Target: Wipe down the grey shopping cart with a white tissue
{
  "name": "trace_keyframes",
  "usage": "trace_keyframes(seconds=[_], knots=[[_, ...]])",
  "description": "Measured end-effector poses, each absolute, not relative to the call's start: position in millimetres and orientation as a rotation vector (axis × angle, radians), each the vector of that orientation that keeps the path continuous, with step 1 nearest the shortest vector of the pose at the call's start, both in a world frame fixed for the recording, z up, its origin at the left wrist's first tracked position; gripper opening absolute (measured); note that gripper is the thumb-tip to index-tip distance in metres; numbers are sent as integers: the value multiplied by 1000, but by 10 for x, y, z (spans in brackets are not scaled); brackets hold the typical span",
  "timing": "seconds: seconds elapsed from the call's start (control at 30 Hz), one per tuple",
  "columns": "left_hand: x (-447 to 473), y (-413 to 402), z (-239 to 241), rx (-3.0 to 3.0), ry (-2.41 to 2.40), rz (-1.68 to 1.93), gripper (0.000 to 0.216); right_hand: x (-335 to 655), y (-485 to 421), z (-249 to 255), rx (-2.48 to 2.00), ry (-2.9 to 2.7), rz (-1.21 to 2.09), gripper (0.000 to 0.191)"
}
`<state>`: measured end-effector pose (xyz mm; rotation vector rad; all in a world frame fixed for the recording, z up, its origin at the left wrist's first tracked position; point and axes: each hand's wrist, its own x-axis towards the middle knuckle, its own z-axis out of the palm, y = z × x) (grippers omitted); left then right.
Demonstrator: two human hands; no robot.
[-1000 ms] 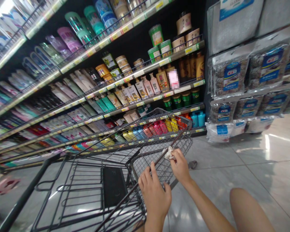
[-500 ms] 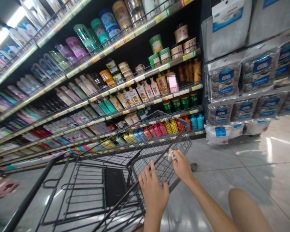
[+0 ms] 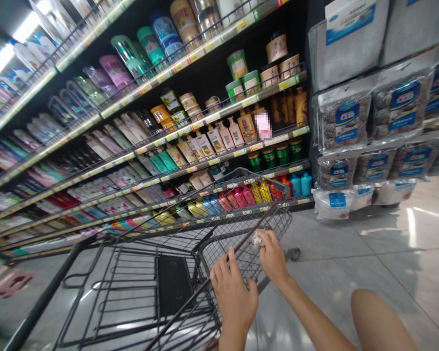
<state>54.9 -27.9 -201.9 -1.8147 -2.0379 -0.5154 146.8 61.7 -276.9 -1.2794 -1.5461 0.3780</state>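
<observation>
My left hand (image 3: 233,297) rests on the top side rail of a dark wire shopping cart (image 3: 175,309). Its fingers lie over the rail, spread, and the thumb stands apart. Farther along the same rail, my right hand (image 3: 272,258) is closed on a crumpled whitish wad, cloth or tissue (image 3: 258,239). That wad is at the cart's outer mesh side, close to the rail. Inside the cart, a black panel (image 3: 173,282) sits among the wires of the folding seat part. The fingertips of my right hand are partly hidden by the wad.
Shelves (image 3: 190,129) with bottles and jars run along the cart's far side. Bagged scrubbers (image 3: 347,124) hang at the right. A cart wheel (image 3: 295,253) stands on the grey tiled floor (image 3: 336,263). A pink stool-like object (image 3: 12,283) is at the left; my knee (image 3: 376,317) shows lower right.
My right hand with the wad has shifted slightly down and left beside the rail. My left hand stays nearly in place. The shelf's right end and hanging bags sit slightly farther right.
</observation>
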Motion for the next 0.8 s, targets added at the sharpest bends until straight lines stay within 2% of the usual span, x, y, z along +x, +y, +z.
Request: trace_keyframes(seconds=[0.2,0.33,0.5,0.63,0.8], knots=[[544,-277,-2034,-1802,-2029,-527,67,1442,615,-3293,-1385,-1549,413,42],[533,-273,-2031,-1810,-2017,-522,68,1458,640,-3371,-1455,-1591,459,41],[526,-274,-2029,-1806,-2015,-518,65,1626,601,-3417,-1654,-1554,489,29],[523,-281,-2037,-1804,-2013,-530,65,1713,605,-3273,-1472,-1335,439,23],[538,-289,-2019,-1811,-2016,-530,64,1624,759,-2727,-1228,-1236,462,22]])
